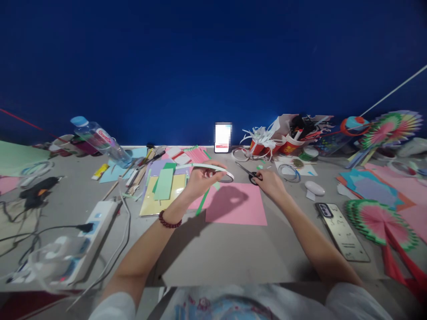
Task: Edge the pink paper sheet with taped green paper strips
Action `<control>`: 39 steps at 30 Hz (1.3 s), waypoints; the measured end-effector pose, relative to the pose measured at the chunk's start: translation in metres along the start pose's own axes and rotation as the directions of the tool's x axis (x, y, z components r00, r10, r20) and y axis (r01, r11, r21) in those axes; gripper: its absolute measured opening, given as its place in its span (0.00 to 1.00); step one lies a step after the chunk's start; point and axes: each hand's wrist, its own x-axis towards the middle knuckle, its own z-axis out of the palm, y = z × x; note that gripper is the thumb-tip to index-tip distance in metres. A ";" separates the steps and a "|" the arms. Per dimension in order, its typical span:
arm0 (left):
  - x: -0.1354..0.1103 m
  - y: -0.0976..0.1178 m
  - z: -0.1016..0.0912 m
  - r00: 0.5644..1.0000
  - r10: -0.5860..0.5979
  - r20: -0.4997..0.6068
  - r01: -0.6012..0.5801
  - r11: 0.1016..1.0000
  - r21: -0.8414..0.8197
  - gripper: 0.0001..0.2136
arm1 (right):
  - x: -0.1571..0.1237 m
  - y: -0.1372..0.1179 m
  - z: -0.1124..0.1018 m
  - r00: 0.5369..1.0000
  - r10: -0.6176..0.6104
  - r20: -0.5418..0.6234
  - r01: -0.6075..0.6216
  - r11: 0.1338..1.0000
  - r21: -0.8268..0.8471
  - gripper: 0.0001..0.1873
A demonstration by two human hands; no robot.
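Note:
My left hand [204,180], with a beaded bracelet on its wrist, is closed on a narrow white tape [208,167]. The tape stretches leftward above the papers and ends at the right in a ring, like a thin roll. Below it lies a pink sheet [236,213], with the hand's shadow across it. My right hand [268,181] is closed around the black handles of a pair of scissors [245,170], beyond the sheet's far right corner. The blades point away and to the left, slightly apart or shut, I cannot tell. A green strip [203,202] lies left of the sheet.
Light green paper [164,184] rests on a yellow packet [146,202]. A power strip [95,235] and glue gun [38,191] are left. A lit phone [222,138] stands at the back. Another phone [343,233], a mouse [314,188] and a paper fan [376,222] are right.

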 end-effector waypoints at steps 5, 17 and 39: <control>0.001 -0.004 0.000 0.998 -0.026 -0.057 0.025 0.999 -0.020 0.07 | 0.004 0.004 -0.001 1.000 0.010 0.011 -0.011 0.998 0.069 0.07; 0.000 0.006 -0.010 0.994 -0.085 -0.064 0.083 0.996 -0.025 0.14 | -0.021 -0.011 -0.016 0.943 -0.182 0.277 -0.188 0.394 0.900 0.22; 0.000 0.007 -0.010 0.981 -0.112 -0.159 0.106 0.993 -0.044 0.13 | -0.054 -0.028 -0.009 0.766 -0.598 0.236 -0.253 0.057 0.966 0.27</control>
